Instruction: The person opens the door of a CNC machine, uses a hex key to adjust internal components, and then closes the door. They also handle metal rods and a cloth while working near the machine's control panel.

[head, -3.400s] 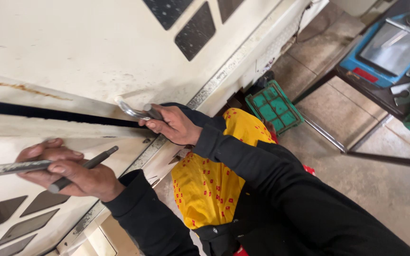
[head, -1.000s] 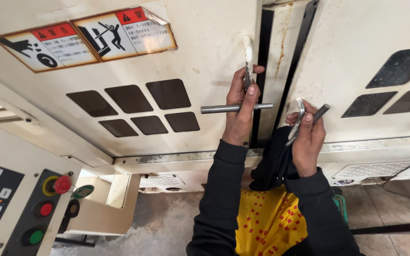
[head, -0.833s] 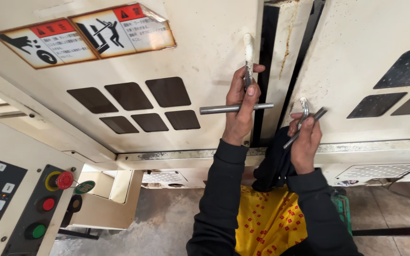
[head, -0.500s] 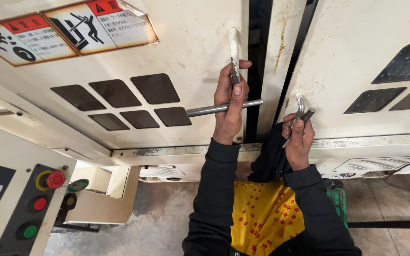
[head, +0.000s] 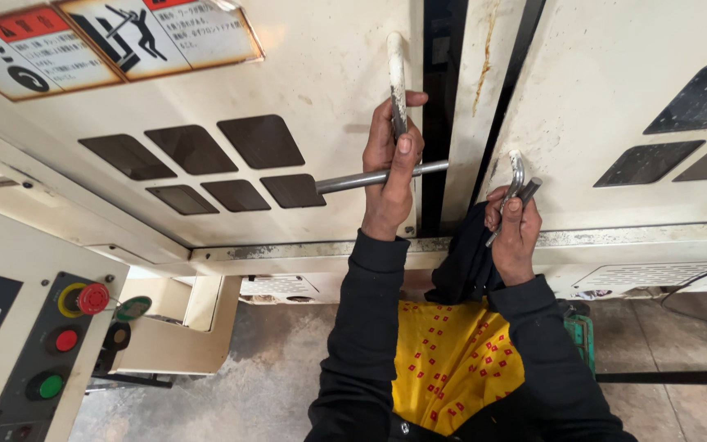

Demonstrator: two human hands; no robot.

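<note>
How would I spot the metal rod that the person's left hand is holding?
Find the cream machine door with dark diamond windows. At its right edge, beside the dark gap, the left hand grips a door handle. The rod lies crosswise under that hand: plain grey and level, while the handle is upright and painted white.

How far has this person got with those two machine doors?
A dark gap shows between the doors, so they are not shut together. In hand: the left hand grips the left door handle along with a steel rod; the right hand holds the right door handle, a thin tool and a dark cloth. What remains cannot be told.
</note>
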